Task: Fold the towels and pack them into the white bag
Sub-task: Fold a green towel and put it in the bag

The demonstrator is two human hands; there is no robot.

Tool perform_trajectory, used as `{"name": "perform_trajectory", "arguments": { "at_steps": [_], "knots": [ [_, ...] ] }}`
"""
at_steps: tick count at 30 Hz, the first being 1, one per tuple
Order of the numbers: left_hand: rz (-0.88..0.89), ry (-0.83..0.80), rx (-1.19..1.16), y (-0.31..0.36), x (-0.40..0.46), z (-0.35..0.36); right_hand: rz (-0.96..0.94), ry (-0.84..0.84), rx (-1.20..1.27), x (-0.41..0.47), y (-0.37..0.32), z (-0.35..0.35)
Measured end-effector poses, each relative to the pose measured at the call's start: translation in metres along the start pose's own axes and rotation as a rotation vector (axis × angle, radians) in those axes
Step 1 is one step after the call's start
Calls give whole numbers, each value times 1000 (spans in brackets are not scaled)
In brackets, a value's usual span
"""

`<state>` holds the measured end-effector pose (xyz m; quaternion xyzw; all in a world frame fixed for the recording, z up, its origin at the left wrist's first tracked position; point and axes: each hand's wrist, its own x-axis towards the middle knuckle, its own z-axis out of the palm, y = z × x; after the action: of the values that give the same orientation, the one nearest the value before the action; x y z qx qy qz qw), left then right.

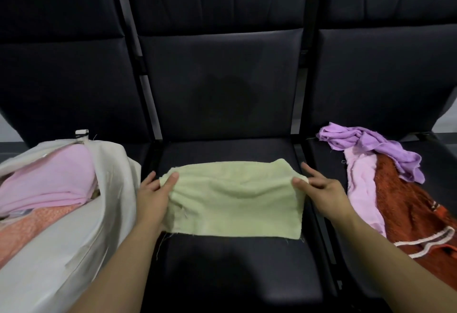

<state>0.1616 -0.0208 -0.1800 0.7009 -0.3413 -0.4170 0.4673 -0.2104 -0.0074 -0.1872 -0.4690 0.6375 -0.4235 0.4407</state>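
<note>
The green towel [235, 201] lies on the middle seat [222, 275], its long axis going left to right. The left hand [154, 195] and the right hand [321, 190] pinch its two far corners. The white bag [74, 238] touches its left side; unfolded towels [385, 176] lie on the right seat, apart.

Bare black seat [222, 104] behind — white bag [74, 226] left, towel heap [385, 179] right
</note>
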Motion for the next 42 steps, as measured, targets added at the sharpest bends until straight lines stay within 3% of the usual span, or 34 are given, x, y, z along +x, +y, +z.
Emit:
{"name": "perform_trajectory", "arguments": {
  "at_steps": [2,4,10,14,17,20,22,24,26,28,31,34,39,42],
  "knots": [
    [57,-36,-178,15,-12,-2,-96,24,100,-10,-16,2],
    [151,-34,-214,25,-26,-7,-185,81,129,-20,-29,3],
    [340,38,-82,29,-45,-18,-314,67,85,-41,-41,2],
    [242,-18,66,21,-41,-14,-236,87,26,-33,-26,5],
    [-4,-133,272,-10,-18,-15,-43,26,-104,-16,13,5],
    [-208,-149,758,-39,-4,-17,151,11,-441,-5,54,-2],
    [-172,-84,954,-45,-6,-12,185,1,-617,-4,63,0],
    [3,-81,952,-43,-11,-1,78,-1,-710,-8,59,7],
    [59,-256,775,-37,-19,12,-107,-96,-774,-10,54,17],
    [-34,-549,648,-36,-33,27,-225,-249,-819,-11,53,26],
    [-139,-820,757,-42,-52,39,-230,-431,-862,-14,54,34],
    [-23,-794,1009,-51,-51,45,-171,-529,-999,-19,56,37],
    [163,-619,1130,-50,-45,58,-130,-469,-1167,-29,47,47],
    [207,-616,1232,-53,-43,60,-38,-526,-1071,-40,39,55]
  ]
}}
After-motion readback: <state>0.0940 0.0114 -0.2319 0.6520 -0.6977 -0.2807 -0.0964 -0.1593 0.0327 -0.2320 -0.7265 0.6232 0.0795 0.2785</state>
